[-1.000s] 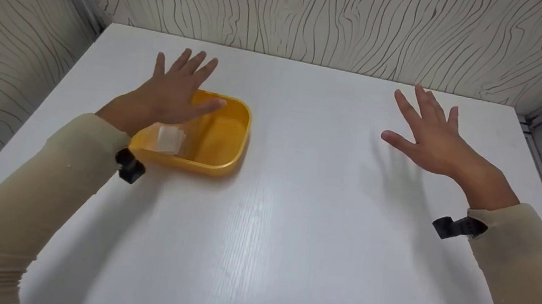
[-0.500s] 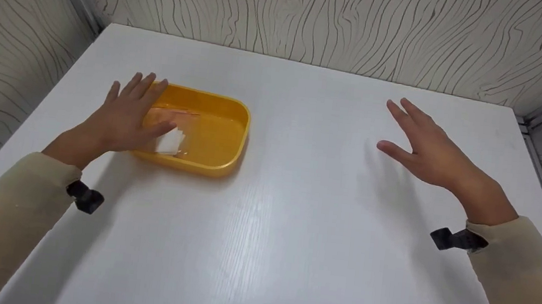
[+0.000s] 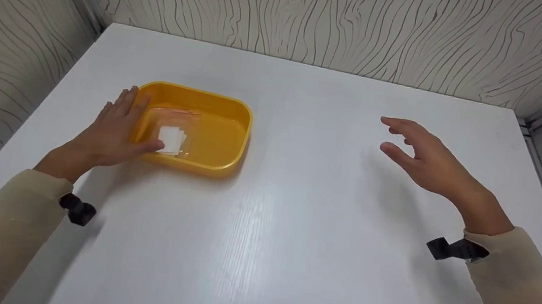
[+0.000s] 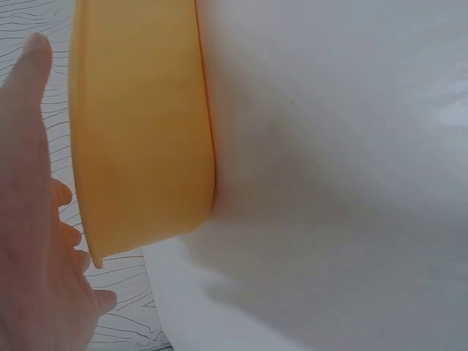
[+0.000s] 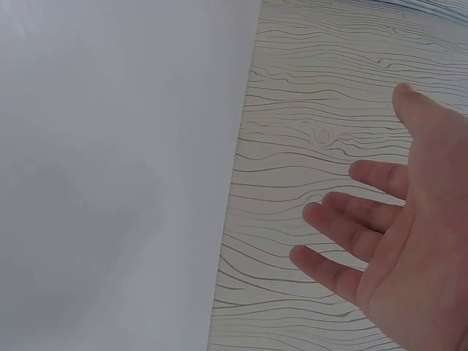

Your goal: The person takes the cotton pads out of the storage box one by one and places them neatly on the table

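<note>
A yellow plastic tub (image 3: 219, 136) with rounded corners stands on the left half of the white table. Inside it lie a few small white squares (image 3: 169, 137) and a clear sheet-like item with reddish edges (image 3: 177, 110). My left hand (image 3: 111, 132) is at the tub's left end, fingers extended by the rim and thumb over the front left corner. In the left wrist view, the left hand (image 4: 29, 212) is beside the tub's rim, level with its upper edge. Far to the right, my right hand (image 3: 428, 161) hovers above the table, holding nothing, its fingers loosely bent.
The white table (image 3: 289, 214) meets a wood-grain patterned wall (image 3: 310, 20) at the back. Similar panels stand at both sides. Each wrist carries a small black camera, as on the right cuff (image 3: 457, 249).
My left hand has moved from over the tub leftward and nearer, to its left end. The right hand has drawn slightly nearer and its spread fingers have relaxed. The tub has stayed put.
</note>
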The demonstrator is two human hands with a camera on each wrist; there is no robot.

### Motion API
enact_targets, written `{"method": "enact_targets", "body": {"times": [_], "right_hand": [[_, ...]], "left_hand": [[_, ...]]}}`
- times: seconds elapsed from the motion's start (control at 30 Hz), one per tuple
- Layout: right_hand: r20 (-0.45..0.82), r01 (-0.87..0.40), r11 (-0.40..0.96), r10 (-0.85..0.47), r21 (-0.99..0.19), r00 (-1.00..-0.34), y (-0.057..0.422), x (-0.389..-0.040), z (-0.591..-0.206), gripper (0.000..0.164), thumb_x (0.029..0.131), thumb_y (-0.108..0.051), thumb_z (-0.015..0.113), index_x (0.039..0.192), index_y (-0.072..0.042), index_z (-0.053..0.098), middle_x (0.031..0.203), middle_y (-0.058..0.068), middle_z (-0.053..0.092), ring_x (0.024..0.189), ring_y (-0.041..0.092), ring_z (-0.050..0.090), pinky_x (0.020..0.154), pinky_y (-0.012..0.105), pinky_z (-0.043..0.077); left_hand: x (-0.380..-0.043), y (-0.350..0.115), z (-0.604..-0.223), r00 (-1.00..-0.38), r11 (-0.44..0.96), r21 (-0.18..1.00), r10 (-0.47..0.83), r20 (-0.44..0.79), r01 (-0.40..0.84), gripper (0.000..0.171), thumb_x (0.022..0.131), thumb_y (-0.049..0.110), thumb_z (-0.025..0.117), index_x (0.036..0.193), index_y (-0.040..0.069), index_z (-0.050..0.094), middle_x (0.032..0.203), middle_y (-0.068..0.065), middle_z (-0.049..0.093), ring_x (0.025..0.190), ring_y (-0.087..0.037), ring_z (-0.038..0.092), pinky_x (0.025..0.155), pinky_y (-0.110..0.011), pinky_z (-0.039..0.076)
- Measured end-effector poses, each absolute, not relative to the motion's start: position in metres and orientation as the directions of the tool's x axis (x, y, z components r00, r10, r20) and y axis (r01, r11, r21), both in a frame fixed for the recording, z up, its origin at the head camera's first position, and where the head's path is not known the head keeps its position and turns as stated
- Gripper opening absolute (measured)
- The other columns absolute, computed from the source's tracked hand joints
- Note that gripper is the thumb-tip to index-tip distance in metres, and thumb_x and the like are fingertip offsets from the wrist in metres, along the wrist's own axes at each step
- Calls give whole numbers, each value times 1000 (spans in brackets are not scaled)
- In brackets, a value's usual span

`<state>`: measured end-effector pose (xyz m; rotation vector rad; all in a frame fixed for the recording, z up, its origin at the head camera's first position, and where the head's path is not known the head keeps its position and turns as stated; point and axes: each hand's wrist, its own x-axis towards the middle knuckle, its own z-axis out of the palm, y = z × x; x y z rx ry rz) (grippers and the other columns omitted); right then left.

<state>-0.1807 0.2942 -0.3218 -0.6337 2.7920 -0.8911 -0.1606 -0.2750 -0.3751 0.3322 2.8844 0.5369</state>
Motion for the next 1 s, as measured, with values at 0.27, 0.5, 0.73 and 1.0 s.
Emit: {"method": "enact_targets", "body": {"times": [0.27,0.5,0.73,1.0], "right_hand": [[24,-319,568,-465,-758,-885,292,-181,-331,47,111,-26,45,155,-9,41,150,10,48,133,23,52,103,22,46],[50,-260,392,-471,-882,-881,288,-181,-342,42,112,-20,37,149,-4,47,141,7,54,124,18,59,95,24,53],[22,-198,322,-477,-926,-879,288,-178,-354,43,113,-22,34,148,-4,48,142,8,55,127,25,57,98,29,53],[-8,-90,174,-491,-981,-871,287,-175,-360,46,114,-24,29,153,-3,40,148,11,49,136,26,50,104,33,50]], "left_hand": [[-159,-278,-382,-958,909,388,232,-170,152,120,88,67,64,163,6,-8,167,-22,-18,154,-45,-7,119,-68,12],[-161,-282,-380,-955,908,399,223,-196,130,130,84,69,68,160,4,-14,167,-20,-21,154,-45,-5,118,-67,18],[-162,-288,-380,-950,898,423,230,-211,124,135,82,69,70,158,2,-18,167,-16,-20,155,-39,-9,121,-63,12],[-163,-287,-382,-947,902,409,242,-210,140,132,84,70,68,158,1,-17,167,-17,-20,155,-36,-13,121,-63,9]]}}
